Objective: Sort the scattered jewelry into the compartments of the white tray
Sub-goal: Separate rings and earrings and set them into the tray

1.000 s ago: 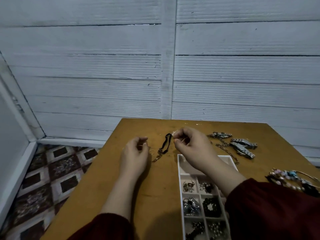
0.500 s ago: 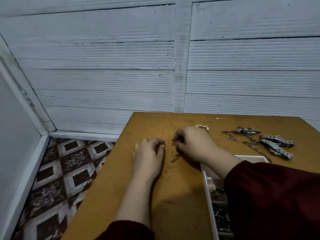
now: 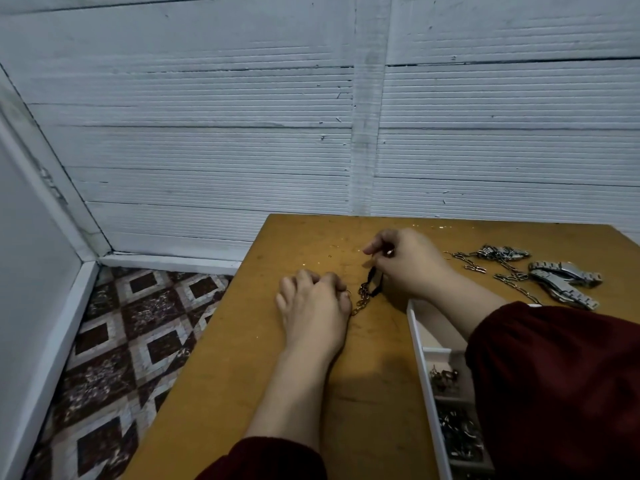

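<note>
A black band with a gold chain (image 3: 371, 283) lies on the wooden table (image 3: 363, 382) between my hands. My right hand (image 3: 408, 263) pinches the band's upper end with curled fingers. My left hand (image 3: 313, 308) rests knuckles-up on the table, its curled fingertips closed at a small gold ring (image 3: 347, 292) beside the chain's lower end. The white tray (image 3: 419, 344) sits at the right, largely hidden by my right sleeve. Its visible compartments hold small dark and silver pieces (image 3: 459, 434).
Silver chains (image 3: 502, 268) and metal watch bands (image 3: 564, 280) lie scattered at the table's far right. A white panelled wall stands just behind the table. The table's left edge drops to a patterned tiled floor (image 3: 114, 358).
The view has swung left, pushing the tray to the right edge. My right hand dropped onto the black band and now holds its end. My left hand stayed by the ring.
</note>
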A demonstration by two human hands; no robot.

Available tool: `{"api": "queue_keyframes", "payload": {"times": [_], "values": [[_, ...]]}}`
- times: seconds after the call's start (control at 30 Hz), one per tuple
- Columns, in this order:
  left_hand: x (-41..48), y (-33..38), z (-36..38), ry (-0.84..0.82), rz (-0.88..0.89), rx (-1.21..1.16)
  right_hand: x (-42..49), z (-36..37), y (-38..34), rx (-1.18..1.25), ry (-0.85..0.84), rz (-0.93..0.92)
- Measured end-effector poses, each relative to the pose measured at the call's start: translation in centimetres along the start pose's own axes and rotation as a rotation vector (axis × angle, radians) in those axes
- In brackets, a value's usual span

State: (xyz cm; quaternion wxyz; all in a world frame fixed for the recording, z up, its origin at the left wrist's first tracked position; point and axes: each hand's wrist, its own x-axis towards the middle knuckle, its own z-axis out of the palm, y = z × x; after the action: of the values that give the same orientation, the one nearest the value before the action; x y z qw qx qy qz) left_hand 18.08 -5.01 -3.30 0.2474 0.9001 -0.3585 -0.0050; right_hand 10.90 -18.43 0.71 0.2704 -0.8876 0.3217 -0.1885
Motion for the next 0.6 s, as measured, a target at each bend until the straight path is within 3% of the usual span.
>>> {"api": "queue_keyframes", "payload": {"times": [0.33, 0.6], "values": [[0.1, 0.2, 0.1, -0.035, -0.064, -0.072, -0.8, 0.3, 0.2, -0.025, -0.039, -0.017], [0.3, -0.1, -0.1, 0.029, -0.007, -0.21, -1.7, -0.4, -0.6, -0.248, -0.232, -0.114]]}}
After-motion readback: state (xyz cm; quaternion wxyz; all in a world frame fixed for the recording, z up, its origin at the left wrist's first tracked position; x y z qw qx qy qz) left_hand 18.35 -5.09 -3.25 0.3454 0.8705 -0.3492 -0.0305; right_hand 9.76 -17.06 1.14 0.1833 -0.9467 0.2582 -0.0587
